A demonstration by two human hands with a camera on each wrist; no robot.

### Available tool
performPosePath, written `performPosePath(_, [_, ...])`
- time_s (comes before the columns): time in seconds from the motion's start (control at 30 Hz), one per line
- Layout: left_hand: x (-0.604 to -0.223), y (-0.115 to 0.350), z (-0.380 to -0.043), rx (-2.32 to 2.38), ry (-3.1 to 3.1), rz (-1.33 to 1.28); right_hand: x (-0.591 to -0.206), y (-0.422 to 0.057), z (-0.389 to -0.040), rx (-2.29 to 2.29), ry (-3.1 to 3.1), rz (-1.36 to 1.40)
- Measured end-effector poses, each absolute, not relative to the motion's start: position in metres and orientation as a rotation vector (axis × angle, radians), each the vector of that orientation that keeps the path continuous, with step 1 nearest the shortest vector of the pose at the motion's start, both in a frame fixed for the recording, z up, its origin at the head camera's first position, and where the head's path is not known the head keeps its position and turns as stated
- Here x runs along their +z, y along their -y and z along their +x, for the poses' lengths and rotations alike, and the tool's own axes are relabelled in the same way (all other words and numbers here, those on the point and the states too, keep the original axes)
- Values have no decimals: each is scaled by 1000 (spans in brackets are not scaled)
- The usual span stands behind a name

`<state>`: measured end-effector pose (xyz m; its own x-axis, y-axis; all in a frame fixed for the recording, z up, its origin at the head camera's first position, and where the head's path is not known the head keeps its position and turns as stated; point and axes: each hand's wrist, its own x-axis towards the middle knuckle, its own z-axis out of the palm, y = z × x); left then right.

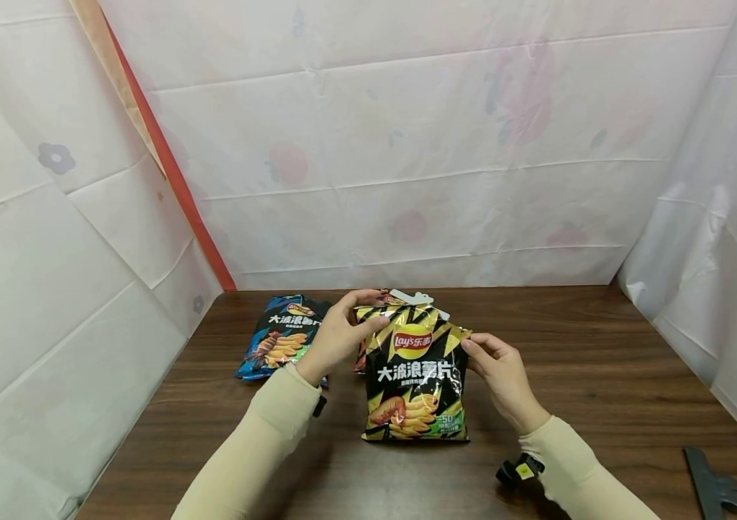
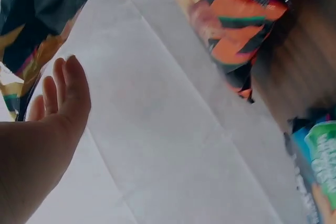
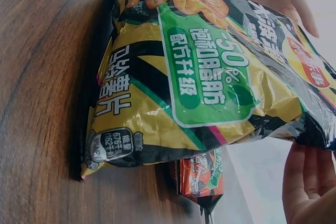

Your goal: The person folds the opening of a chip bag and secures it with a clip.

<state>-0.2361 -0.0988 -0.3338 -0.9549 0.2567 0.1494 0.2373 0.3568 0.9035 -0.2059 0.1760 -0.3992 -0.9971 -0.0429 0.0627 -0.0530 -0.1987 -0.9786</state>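
Note:
A black-and-yellow Lay's chip bag [image 1: 415, 383] stands upright over the table, its lower edge at the tabletop. My right hand [image 1: 501, 372] pinches its upper right corner, thumb in front and fingers behind. At the upper left corner is my left hand [image 1: 345, 332], thumb overlapping the bag's front and fingers extended along the top. In the left wrist view those fingers [image 2: 76, 85] look nearly straight beside the yellow bag [image 2: 39, 30]. Behind it, an orange-red chip bag [image 2: 236, 19] is mostly hidden in the head view. A white plastic piece [image 1: 412, 297] shows above the yellow bag.
A blue-and-black chip bag [image 1: 284, 339] lies on the dark wooden table [image 1: 576, 347], left of my left hand. Near the right front edge is a black clip [image 1: 709, 484]. White printed sheets [image 1: 407, 144] enclose the table at the back and both sides.

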Motion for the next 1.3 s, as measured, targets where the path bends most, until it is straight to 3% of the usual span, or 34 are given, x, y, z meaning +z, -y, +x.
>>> performPosePath(0.63, [-289,81,-254,1525,-2683,616,-395,-176,-205,2429,1981,139])
performPosePath(1.3, [-279,52,-251,1140,-2716,799,-395,-176,-203,2420,1983,155])
